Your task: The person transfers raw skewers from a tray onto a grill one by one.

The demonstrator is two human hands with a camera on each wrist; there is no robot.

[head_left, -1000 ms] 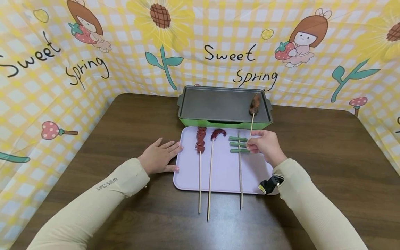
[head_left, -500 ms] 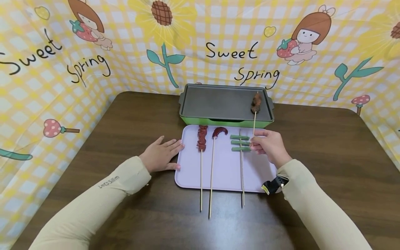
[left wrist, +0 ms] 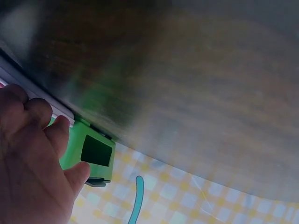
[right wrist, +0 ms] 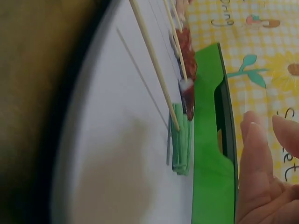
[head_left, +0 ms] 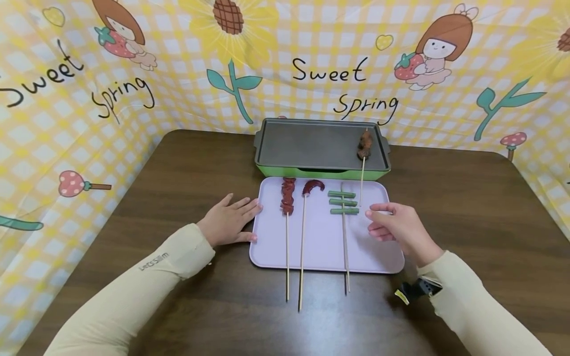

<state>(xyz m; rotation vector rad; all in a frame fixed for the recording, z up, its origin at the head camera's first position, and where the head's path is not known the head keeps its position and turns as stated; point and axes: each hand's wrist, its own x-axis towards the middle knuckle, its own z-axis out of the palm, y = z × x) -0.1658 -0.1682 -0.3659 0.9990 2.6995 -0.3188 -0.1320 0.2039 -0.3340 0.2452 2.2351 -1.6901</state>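
Note:
My left hand (head_left: 228, 221) lies with spread fingers at the left edge of the lavender tray (head_left: 320, 247), its fingertips touching the rim. Over the tray's right side, my right hand (head_left: 401, 228) holds nothing; in the right wrist view its thumb and index finger (right wrist: 254, 144) stand apart. Just beyond it, a browned meat skewer (head_left: 364, 144) rests on the right end of the black grill plate (head_left: 311, 146), its stick reaching over the tray. On the tray lie a red meat skewer (head_left: 288, 195), a curled dark-red skewer (head_left: 313, 187) and a green vegetable skewer (head_left: 343, 202).
The grill's green base (head_left: 320, 173) stands right behind the tray on the dark wooden table (head_left: 200, 306). Skewer sticks overhang the tray's front edge. A yellow checked cloth (head_left: 178, 64) hangs behind the table.
My right hand has let go of the browned meat skewer's stick and drawn back to the right and nearer. The skewer stays on the grill plate. My left hand keeps its place.

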